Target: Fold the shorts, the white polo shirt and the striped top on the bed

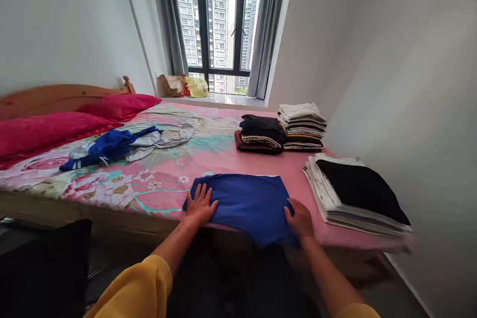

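Left hand [201, 206] spread on blue garment [248, 201]; right hand [301, 218] half-curled against it.

1 head view looks forward and down over the bed [219, 161], close in front, toward the window [221, 20] beyond it.

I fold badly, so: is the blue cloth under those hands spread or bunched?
Spread: the blue cloth lies mostly smooth between left hand and right hand; whether it's doubled, I cannot tell.
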{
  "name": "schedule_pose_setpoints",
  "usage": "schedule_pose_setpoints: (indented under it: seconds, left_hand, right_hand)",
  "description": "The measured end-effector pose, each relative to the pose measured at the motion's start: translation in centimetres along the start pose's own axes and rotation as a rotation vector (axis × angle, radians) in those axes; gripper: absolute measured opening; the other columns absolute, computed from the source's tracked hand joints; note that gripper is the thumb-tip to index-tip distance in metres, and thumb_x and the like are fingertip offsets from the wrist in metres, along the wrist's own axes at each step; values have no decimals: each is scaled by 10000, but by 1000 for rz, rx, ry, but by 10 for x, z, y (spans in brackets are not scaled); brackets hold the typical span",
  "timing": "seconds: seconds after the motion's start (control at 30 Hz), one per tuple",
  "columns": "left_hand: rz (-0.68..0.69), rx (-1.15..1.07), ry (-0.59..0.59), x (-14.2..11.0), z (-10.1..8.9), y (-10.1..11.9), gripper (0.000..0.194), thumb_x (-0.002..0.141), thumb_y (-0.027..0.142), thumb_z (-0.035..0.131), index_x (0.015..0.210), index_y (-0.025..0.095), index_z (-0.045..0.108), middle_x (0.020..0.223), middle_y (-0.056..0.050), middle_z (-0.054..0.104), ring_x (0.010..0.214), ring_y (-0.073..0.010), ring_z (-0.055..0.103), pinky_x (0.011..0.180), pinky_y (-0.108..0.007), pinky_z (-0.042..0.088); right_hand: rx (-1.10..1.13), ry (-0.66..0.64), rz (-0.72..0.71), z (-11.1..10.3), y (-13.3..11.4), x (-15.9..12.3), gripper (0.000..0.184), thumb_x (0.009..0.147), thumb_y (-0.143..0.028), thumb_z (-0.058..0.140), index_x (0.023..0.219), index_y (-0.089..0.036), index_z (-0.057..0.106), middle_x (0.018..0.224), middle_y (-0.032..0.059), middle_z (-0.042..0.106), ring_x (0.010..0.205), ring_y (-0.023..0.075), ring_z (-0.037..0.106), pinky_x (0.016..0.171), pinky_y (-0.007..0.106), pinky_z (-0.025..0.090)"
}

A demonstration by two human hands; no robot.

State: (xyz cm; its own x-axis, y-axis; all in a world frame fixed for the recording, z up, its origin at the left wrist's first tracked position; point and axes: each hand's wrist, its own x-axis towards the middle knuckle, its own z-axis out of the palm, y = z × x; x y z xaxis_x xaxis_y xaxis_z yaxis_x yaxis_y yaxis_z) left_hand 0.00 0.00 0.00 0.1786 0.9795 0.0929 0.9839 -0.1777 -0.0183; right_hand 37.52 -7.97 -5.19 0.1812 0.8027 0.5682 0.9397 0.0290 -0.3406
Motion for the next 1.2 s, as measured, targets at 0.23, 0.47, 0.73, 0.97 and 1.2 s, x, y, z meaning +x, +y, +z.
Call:
schedule_pose_setpoints:
  seconds: [0.23,0.47,0.73,0.97,1.2]
  left_hand:
    - [-8,3,16,-1,1,1,659,872,552,274,1422,195,336,1536,-80,198,1426,-276,66,1088,-610,-24]
    - [-10,-3,33,-2,-2,2,658,874,558,275,1418,195,345,1533,-74,211,1424,-274,79,1093,-600,-7]
    - [-13,6,13,-3,-8,6,649,877,542,283,1423,194,333,1539,-76,197,1424,-280,80,1092,-601,11]
    - [-21,-4,13,-4,-10,7,646,876,539,283,1422,197,338,1537,-77,203,1426,-274,72,1098,-584,-16]
    - [-24,2,30,-3,-6,4,636,877,529,281,1420,205,343,1538,-73,198,1427,-270,68,1100,-575,-35]
  right_hand:
    - [-16,-30,-2,-3,0,-2,413,867,-367,448,1163,-125,604,1175,115,620,1119,236,539,1006,410,389]
    - [-4,-30,7,-3,-1,0,412,869,-367,439,1162,-127,601,1182,110,618,1134,232,531,1016,410,377]
    - [-13,-22,11,-6,-4,1,400,861,-350,441,1142,-125,614,1172,114,624,1121,230,539,1016,401,377]
    - [-5,-22,20,-8,-5,1,397,858,-347,447,1144,-128,614,1175,116,623,1120,235,541,1012,412,384]
    - [5,-31,21,-7,-5,1,389,862,-346,445,1145,-135,610,1174,113,622,1124,229,541,1015,410,385]
